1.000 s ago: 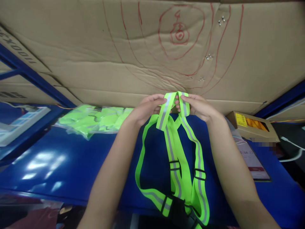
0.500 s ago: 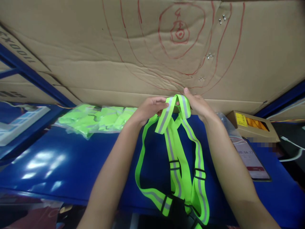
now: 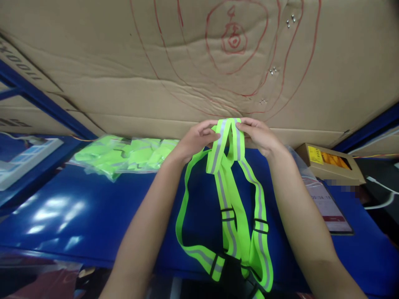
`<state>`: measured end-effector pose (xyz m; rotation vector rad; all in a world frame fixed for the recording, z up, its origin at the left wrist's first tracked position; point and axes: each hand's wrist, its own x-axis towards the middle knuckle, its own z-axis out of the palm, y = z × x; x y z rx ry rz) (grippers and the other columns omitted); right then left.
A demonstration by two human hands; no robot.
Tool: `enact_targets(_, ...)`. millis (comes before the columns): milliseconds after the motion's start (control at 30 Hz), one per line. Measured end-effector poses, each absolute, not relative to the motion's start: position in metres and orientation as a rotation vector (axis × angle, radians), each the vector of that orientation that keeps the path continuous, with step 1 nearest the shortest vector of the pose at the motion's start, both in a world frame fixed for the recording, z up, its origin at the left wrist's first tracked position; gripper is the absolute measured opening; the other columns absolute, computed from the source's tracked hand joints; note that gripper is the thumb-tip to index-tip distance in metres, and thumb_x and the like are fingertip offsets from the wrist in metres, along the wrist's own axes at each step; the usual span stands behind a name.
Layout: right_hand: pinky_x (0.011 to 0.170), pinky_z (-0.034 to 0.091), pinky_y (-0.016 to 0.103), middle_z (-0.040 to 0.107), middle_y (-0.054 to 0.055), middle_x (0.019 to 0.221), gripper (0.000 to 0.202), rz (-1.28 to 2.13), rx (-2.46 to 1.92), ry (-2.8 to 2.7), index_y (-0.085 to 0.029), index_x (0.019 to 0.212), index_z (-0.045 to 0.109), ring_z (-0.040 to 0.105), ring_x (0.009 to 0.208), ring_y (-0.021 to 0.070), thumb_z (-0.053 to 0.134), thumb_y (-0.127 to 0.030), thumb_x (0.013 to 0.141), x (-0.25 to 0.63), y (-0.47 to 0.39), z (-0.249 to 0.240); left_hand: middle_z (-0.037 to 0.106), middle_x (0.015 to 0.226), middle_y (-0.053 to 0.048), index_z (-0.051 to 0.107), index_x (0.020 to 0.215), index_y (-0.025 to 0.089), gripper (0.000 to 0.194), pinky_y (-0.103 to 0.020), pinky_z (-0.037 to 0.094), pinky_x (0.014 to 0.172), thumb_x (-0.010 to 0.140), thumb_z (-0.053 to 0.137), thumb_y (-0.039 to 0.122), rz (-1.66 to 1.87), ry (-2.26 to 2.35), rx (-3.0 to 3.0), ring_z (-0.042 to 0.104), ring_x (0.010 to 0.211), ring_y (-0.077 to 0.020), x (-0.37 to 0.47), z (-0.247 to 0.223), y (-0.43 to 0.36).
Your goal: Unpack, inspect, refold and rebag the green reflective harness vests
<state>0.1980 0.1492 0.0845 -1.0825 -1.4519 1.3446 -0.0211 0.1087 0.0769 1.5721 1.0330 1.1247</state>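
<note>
A neon green harness of reflective straps (image 3: 233, 189), with grey stripes and black buckles, hangs and lies over the blue surface in the middle. My left hand (image 3: 199, 140) pinches the upper straps from the left, thumb on the front of the band. From the right, my right hand (image 3: 257, 133) grips the folded top of the strap between thumb and fingers. Both hands are close together at the top, and the strap ends hang down between them. The lower straps and a black piece reach the front edge of the surface.
Plastic bags of green straps (image 3: 127, 155) lie at the back left on the blue table (image 3: 102, 211). A phone-like screen (image 3: 330, 209) and a cardboard box (image 3: 330, 164) are at the right. Marked cardboard (image 3: 109, 74) stands behind. A white rack (image 3: 28, 160) sits far left.
My right hand has brought its thumb down onto the strap's front, and its fingers have closed over the top. The right loop now hangs straighter and nearer the left one.
</note>
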Motion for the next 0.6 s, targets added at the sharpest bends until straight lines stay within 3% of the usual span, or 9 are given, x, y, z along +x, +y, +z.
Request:
enact_targets(167,0.065,0.049,0.025,0.070,-0.002,0.080,0.019,1.327,-1.004,-1.432,-0.023,0.093,0.070,0.061,0.068,0.0126,0.077,-0.035,0.080,0.195,0.153,0.079,0.067,0.091,-0.002,0.071,0.112,0.021,0.034,-0.028,0.048,0.078,0.079,0.074,0.023,1.245,1.233,1.802,0.060,0.081,-0.0160,-0.019,0.074,0.116)
enact_targets(300,0.068,0.051,0.026,0.074,0.000,0.086,0.017,1.371,-0.978,-1.341,-0.023,0.094,0.068,0.066,0.074,0.0143,0.073,-0.033,0.081,0.192,0.155,0.076,0.066,0.116,-0.011,0.061,0.134,0.019,0.050,-0.041,0.047,0.095,0.085,0.067,0.018,1.201,1.633,2.082,0.063,0.102,-0.0265,0.001,0.088,0.079)
enact_targets(433,0.069,0.051,0.025,0.074,-0.001,0.083,0.010,1.421,-0.929,-1.274,-0.022,0.093,0.067,0.068,0.075,0.0138,0.067,-0.027,0.084,0.190,0.156,0.075,0.070,0.120,-0.013,0.067,0.126,0.026,0.032,-0.051,0.048,0.096,0.100,0.052,0.039,0.675,1.490,2.438,0.064,0.111,-0.0334,0.031,0.084,-0.009)
enact_targets(533,0.068,0.051,0.024,0.072,-0.002,0.079,0.007,1.434,-0.932,-1.241,-0.022,0.091,0.066,0.067,0.072,0.0129,0.066,-0.024,0.084,0.189,0.158,0.073,0.071,0.123,-0.014,0.066,0.130,0.027,0.046,-0.053,0.052,0.090,0.099,0.051,0.057,0.357,1.225,2.486,0.068,0.108,-0.0348,0.045,0.053,-0.071)
enact_targets(600,0.069,0.051,0.025,0.072,-0.002,0.078,0.005,1.448,-0.924,-1.220,-0.021,0.089,0.066,0.066,0.070,0.0126,0.066,-0.022,0.084,0.189,0.159,0.072,0.069,0.131,-0.016,0.065,0.134,0.025,0.053,-0.055,0.052,0.094,0.099,0.048,0.062,0.271,1.258,2.497,0.066,0.118,-0.0371,0.047,0.028,-0.099)
